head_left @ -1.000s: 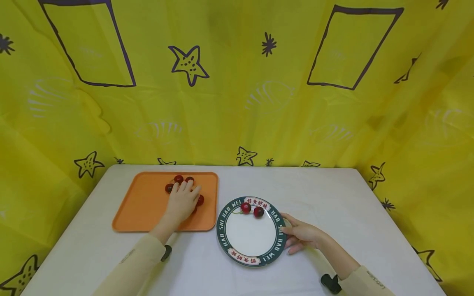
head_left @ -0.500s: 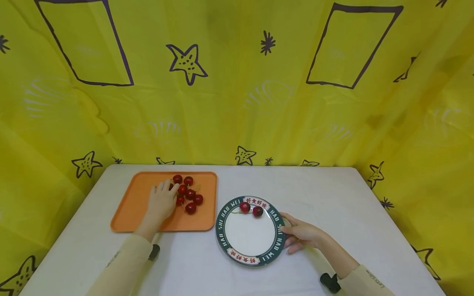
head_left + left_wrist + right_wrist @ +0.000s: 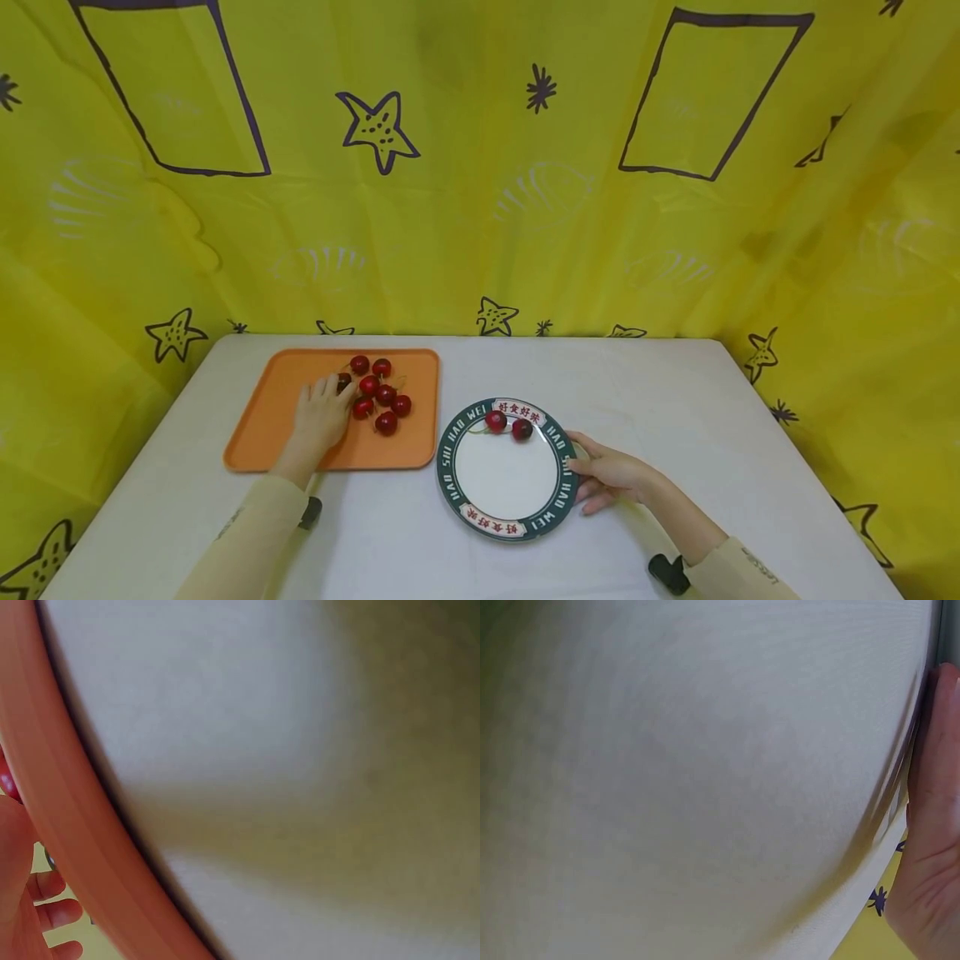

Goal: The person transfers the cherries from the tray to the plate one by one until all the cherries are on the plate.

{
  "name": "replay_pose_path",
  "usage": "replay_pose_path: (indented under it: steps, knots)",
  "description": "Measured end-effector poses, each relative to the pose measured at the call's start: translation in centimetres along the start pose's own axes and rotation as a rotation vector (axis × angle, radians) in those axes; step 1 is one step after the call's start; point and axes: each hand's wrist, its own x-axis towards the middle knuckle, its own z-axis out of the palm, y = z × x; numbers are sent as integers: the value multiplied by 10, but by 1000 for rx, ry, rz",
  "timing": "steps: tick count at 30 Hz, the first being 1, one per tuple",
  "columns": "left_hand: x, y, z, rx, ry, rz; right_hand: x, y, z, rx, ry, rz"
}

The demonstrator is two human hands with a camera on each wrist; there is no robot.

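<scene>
An orange tray point(image 3: 258, 421) on the left carries several dark red cherries point(image 3: 386, 423) with stems. At the group's left side, the thumb and forefinger of my left hand point(image 3: 320, 417) pinch a very dark cherry point(image 3: 344, 382); its lower part is hidden. In the left wrist view, the other fingers point(image 3: 60, 913) are spread apart beyond the tray rim. My right hand point(image 3: 611, 473) grips the right edge of a round white plate point(image 3: 506, 479) with a green lettered rim, thumb on top and fingers beneath. Two cherries point(image 3: 496, 422) lie near the plate's far edge.
A white cloth point(image 3: 637, 392) covers the table. The plate stands close to the tray's right edge. Yellow curtains point(image 3: 465, 233) with dark drawings hang behind and at both sides. Dark wrist straps point(image 3: 669, 575) show at the sleeves.
My left hand has moved left across the tray from above the middle of the cherries, then lowered onto the dark cherry at the left. My right hand and the plate stay put.
</scene>
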Motion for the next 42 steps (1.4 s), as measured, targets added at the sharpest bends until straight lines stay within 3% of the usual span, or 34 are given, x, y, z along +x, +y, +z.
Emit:
replay_pose_path:
  steps: [14, 29, 42]
  knots:
    - [-1, -1, 3, 42, -22, 20, 1, 0, 2, 3, 17, 5]
    - [1, 0, 3, 28, -16, 19, 1, 0, 1, 11, 10, 7]
    - [6, 2, 3, 12, 125, 92, -1, -1, 3, -12, 29, 3]
